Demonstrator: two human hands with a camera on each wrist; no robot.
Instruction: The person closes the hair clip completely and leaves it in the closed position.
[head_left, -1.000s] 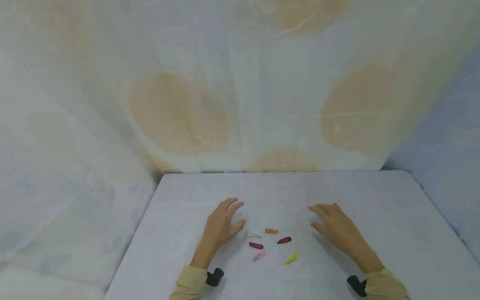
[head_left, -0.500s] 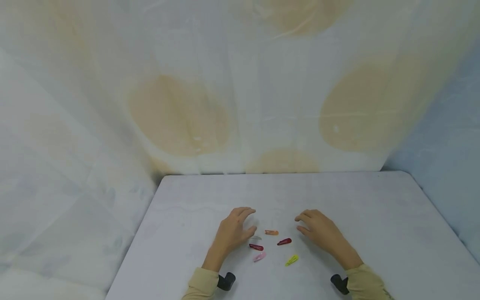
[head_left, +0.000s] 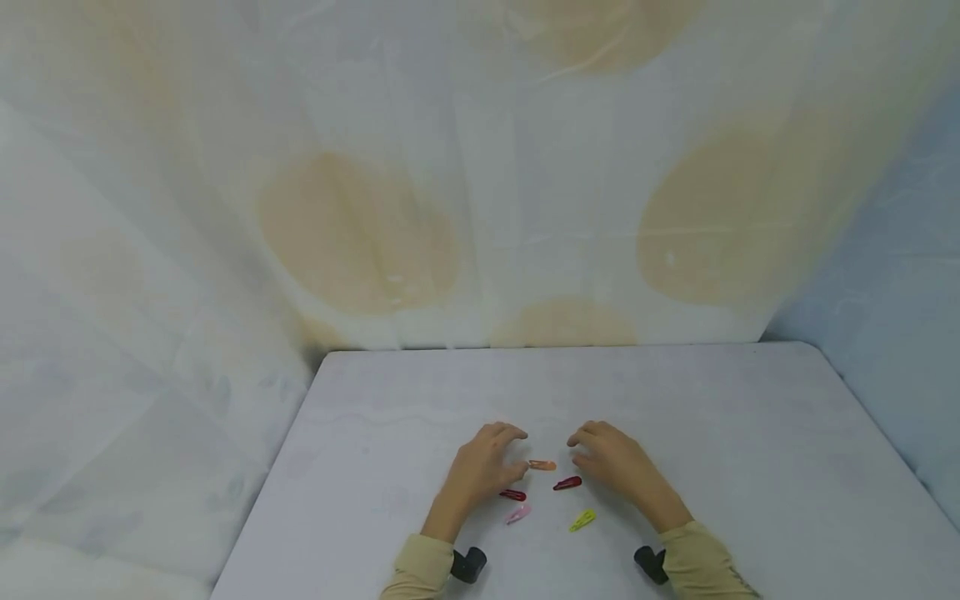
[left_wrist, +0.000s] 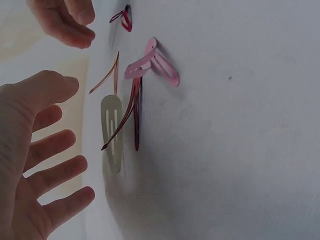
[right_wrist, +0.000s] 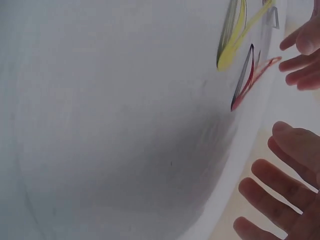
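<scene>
Left hand: the left hand (head_left: 480,467) hangs just over the white table (head_left: 750,433) with its fingers loose and a little bent. It holds nothing. Its thumb is right by the pale white snap hair clip (left_wrist: 112,131), which the head view hides under the hand.

Right hand: the right hand (head_left: 611,462) is loose too, fingers apart, nothing in it. Its fingertips are near the small orange snap hair clip (head_left: 542,465) at its 9 o'clock.

Where the clips are: all lie on the table between the two hands. From the middle of the pile, the orange one is at 12 o'clock, the dark red snap hair clip (head_left: 567,482) at 2 o'clock, the second red snap hair clip (head_left: 513,495) at 9 o'clock, the light pink snap hair clip (head_left: 517,514) at 7 o'clock and the yellow-green snap hair clip (head_left: 582,520) at 5 o'clock.

How to do it well: I think the hands are closing in to pick up a clip. The clips are thin and flat — so use fingertips, pinch one by its raised end, and take one at a time.

How many: six clips — one orange, two red, one pink, one yellow-green, one white. Two hands. One table.
</scene>
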